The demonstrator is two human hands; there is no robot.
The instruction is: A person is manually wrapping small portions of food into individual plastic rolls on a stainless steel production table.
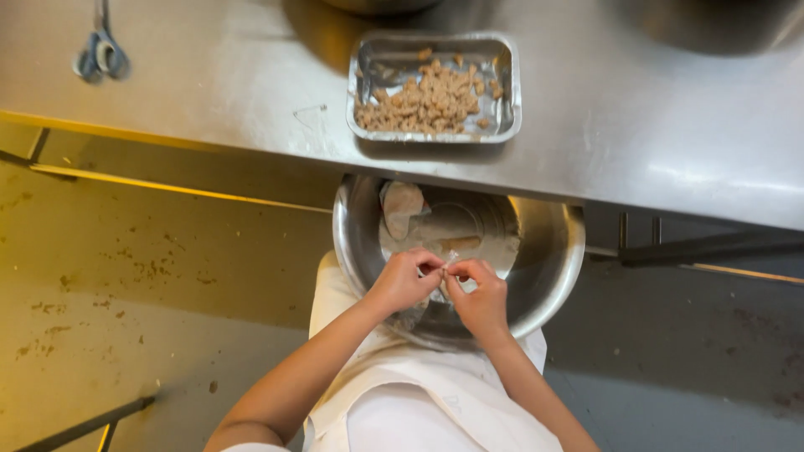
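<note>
My left hand (404, 280) and my right hand (477, 295) meet over a large steel bowl (553, 259) that rests in my lap below the table edge. Both pinch a small pale piece (449, 261) between their fingertips. The piece is too small to identify. Inside the bowl lie thin pale scraps (402, 205) and some residue. Above, on the steel table, stands a rectangular metal tray (511, 84) holding a heap of small brown peeled bits (427, 105).
The steel table (653, 125) spans the top of the view. Blue-handled scissors (100, 57) lie at its far left. Dark round vessels sit at the table's back edge. A white apron (402, 402) covers my lap. Stained floor lies to the left and right.
</note>
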